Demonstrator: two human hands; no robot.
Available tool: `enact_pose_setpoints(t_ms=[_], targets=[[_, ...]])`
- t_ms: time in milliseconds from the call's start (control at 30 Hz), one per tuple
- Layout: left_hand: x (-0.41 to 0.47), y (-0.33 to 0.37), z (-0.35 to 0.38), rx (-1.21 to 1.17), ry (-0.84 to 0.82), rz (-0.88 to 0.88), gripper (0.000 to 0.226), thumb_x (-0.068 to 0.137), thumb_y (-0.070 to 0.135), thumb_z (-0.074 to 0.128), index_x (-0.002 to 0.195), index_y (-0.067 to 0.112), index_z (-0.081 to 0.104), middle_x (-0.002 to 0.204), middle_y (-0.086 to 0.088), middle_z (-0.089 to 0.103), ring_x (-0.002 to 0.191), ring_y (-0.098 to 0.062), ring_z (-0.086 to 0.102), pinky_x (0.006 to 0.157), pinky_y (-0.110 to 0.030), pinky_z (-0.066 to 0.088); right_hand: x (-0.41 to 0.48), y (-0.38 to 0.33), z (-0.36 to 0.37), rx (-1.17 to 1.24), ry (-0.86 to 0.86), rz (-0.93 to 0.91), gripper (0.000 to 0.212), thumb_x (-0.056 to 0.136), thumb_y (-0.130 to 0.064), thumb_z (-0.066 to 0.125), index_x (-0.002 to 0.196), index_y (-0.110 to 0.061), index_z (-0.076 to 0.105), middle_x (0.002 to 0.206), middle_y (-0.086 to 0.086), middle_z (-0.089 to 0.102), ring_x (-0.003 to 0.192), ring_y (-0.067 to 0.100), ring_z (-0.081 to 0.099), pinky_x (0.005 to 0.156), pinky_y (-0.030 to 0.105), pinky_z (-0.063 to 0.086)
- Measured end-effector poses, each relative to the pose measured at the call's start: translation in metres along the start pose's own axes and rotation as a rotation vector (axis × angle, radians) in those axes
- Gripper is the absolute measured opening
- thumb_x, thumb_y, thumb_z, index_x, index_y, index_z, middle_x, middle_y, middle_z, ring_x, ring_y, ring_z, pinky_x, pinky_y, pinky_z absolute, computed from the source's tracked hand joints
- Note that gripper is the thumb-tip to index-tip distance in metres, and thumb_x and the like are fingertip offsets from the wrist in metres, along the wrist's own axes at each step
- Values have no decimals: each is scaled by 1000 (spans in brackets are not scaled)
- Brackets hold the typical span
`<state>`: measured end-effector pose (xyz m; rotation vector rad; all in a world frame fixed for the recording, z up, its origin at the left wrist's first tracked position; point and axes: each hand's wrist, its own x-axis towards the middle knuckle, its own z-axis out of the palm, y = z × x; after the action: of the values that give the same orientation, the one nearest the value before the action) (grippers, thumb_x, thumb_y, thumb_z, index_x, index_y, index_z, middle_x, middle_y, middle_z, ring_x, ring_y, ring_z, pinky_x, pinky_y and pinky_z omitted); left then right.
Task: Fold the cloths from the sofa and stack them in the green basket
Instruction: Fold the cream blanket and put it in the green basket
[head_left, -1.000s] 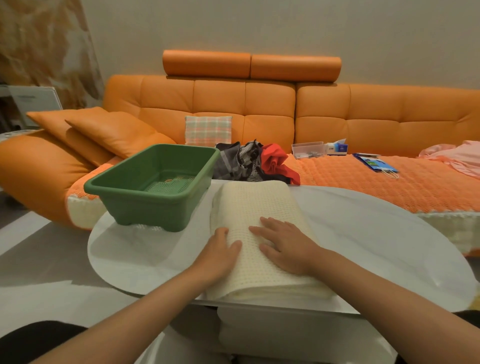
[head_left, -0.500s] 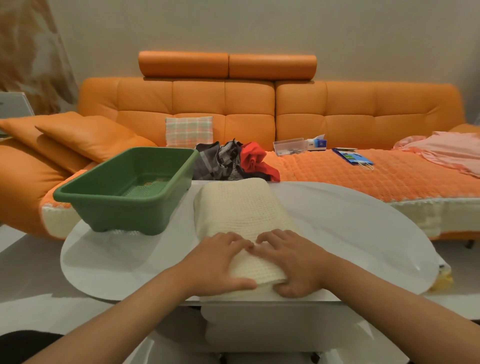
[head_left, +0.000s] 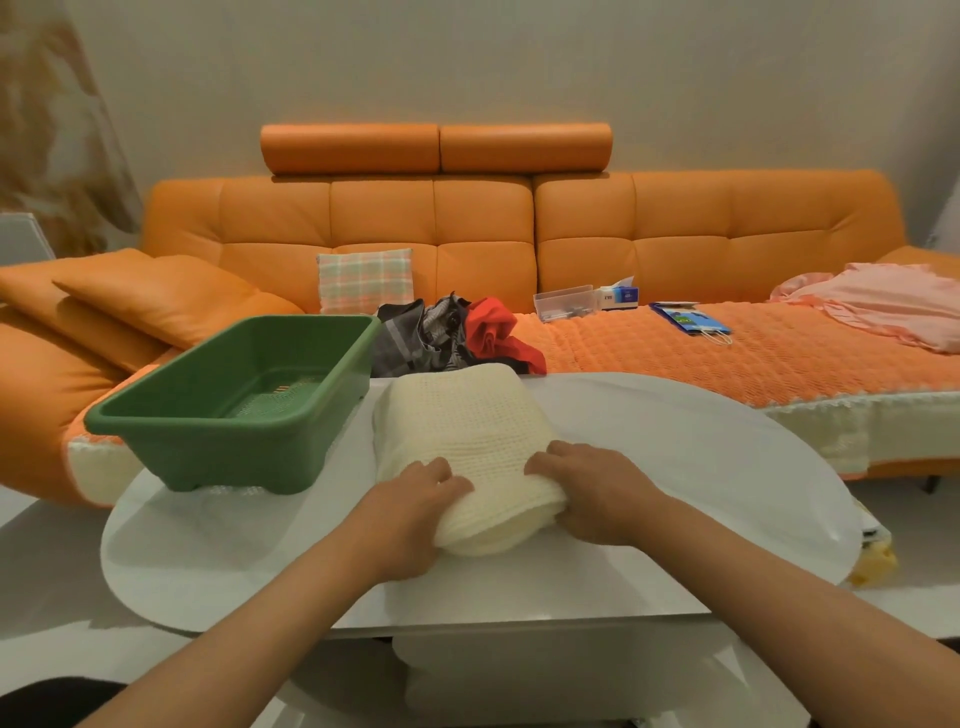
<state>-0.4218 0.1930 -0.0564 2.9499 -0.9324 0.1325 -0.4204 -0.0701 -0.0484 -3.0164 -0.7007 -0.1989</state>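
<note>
The left hand and right hand are gripping the cream cloth by its near end, mid-frame on the bench — long axis running straight up-frame. The green basket is sitting just left of it — the left hand's nearer.

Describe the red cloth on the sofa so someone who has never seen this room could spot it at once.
Find the orange sofa against the wall. On its seat, behind the far edge of the white table and right of the green basket, lies a heap of crumpled cloths. The red cloth sits at the heap's right end, the only bright red beside the grey cloths.
</note>
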Motion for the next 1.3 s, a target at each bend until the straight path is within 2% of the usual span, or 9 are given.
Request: enact_pose_setpoints(t_ms=[167,300,467,567,767,867,1000,1200,1300], targets=[[4,-17,-51,-441,140,-159,55,72,23,72,114,47,45,104,18,59,92,-14,59,75,-30,52,10,12,-56,477,-134,108,33,69,-24,68,99,-32,58,95,-5,64,87,16,62,73,36,55],[18,-30,-92,-740,363,-204,45,67,27,72,105,41,55,99,16,63,89,-12,63,74,-35,55,32,30,-95,789,-154,122,42,69,-24,65,111,-25,66,100,-1,68,91,14,67,70,25,54],[78,-56,-92,-723,602,-357,28,84,23,70,109,33,59,100,17,63,91,-7,59,70,-27,46,88,49,-84,985,371,393,38,82,-17,72,118,-27,64,116,-2,61,96,12,58,70,23,52],[114,-70,-68,-622,697,-455,27,90,15,64,117,17,61,111,3,61,103,-18,57,82,-26,40,125,60,-54,964,540,542,52,79,-23,79,128,-23,61,124,-5,58,110,16,56,92,36,54],[151,-69,-28,-318,712,-342,28,95,17,54,122,18,61,129,-1,51,117,-21,50,99,-36,43,171,80,-5,910,574,630,37,87,-26,73,122,-23,63,128,-1,62,118,19,53,89,26,39],[154,-45,-21,-248,479,-139,38,96,45,44,126,29,62,135,9,55,124,-14,49,105,-37,36,185,90,11,859,544,643,33,90,-28,70,122,-20,64,126,2,64,117,21,55,89,27,39],[157,-52,-3,-134,85,-271,61,95,68,32,150,40,35,159,9,30,146,-16,25,117,-44,23,195,100,10,851,522,709,35,100,-36,53,126,-13,61,130,7,62,113,21,54,89,30,38],[159,-78,6,-410,90,-491,67,95,64,42,153,32,30,164,4,16,149,-24,11,120,-49,19,195,95,5,890,64,669,82,70,-67,56,134,-16,52,122,3,62,105,23,59,86,38,49],[155,-75,5,-318,104,-490,69,95,64,42,153,30,29,164,2,17,148,-26,17,118,-47,21,186,90,5,1030,20,654,64,72,-54,64,125,-19,55,114,3,64,97,21,64,79,37,54]])
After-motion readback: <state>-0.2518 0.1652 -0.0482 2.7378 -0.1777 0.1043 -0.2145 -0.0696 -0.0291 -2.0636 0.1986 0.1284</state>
